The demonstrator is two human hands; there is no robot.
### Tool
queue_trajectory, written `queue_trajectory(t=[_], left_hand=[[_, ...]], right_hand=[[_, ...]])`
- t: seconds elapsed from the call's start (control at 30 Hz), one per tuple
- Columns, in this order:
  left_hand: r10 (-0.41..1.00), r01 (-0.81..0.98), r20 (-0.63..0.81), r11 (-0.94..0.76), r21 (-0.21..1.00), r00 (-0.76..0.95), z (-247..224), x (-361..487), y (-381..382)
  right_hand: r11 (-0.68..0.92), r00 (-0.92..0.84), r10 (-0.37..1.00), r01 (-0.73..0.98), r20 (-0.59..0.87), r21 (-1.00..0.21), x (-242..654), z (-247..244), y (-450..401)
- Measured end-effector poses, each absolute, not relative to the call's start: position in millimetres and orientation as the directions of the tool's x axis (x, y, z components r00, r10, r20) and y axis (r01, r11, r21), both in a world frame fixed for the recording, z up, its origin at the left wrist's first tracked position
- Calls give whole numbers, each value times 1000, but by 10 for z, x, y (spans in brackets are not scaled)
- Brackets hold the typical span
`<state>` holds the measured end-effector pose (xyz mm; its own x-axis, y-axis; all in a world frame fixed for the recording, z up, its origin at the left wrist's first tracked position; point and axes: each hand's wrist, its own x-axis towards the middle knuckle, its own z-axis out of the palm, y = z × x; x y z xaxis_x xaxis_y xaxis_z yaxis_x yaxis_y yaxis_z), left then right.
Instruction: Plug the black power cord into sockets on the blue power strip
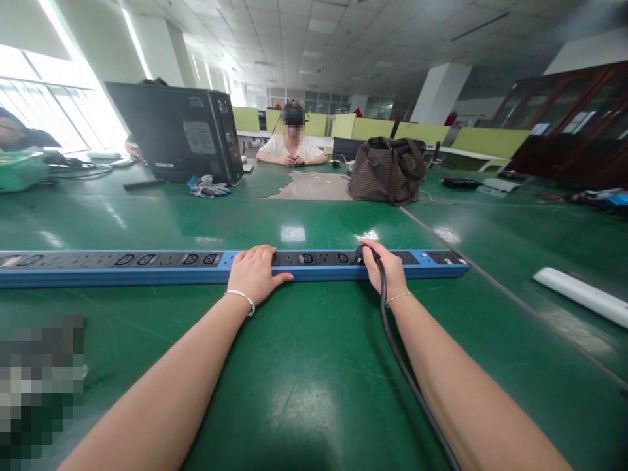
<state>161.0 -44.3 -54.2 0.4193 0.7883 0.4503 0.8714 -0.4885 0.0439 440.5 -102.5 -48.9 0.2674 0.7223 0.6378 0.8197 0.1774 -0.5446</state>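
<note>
Across the green table (294, 347) before you lies a long blue-and-black power strip (206, 273); your left hand (252, 271) rests spread over it; your right hand (385, 268) grips a black plug (360, 254) at its sockets, how far seated cannot be told. Best press the strip steady and keep the plug square; the cord (392, 337) beside your right forearm could tug; a brown bag (380, 171) and black computer case (171, 131) stand well beyond.

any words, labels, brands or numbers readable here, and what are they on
None can be read.
Computer tower: its large label and smaller ones are too blurred.
Power strip: any markings are too small to make out.
</note>
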Motion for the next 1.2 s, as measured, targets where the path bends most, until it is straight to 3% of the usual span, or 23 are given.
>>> queue_trajectory(t=[0.23, 0.53, 0.83, 1.2], left_hand=[[784, 873, 453, -487, 25, 425, -539, 1607, -448], [792, 872, 442, -487, 43, 421, -542, 1609, -439], [801, 871, 429, -488, 62, 418, -526, 1616, -458], [802, 879, 431, -476, 41, 414, -530, 1616, -451]], right_hand=[[195, 162, 745, 875, 647, -443, 4360, -512, -1036], [104, 96, 773, 956, 627, -275, 4321, -513, -1084], [91, 72, 774, 971, 629, -222, 4322, -533, -1081], [79, 185, 807, 907, 560, -414, 4350, -469, -1077]])
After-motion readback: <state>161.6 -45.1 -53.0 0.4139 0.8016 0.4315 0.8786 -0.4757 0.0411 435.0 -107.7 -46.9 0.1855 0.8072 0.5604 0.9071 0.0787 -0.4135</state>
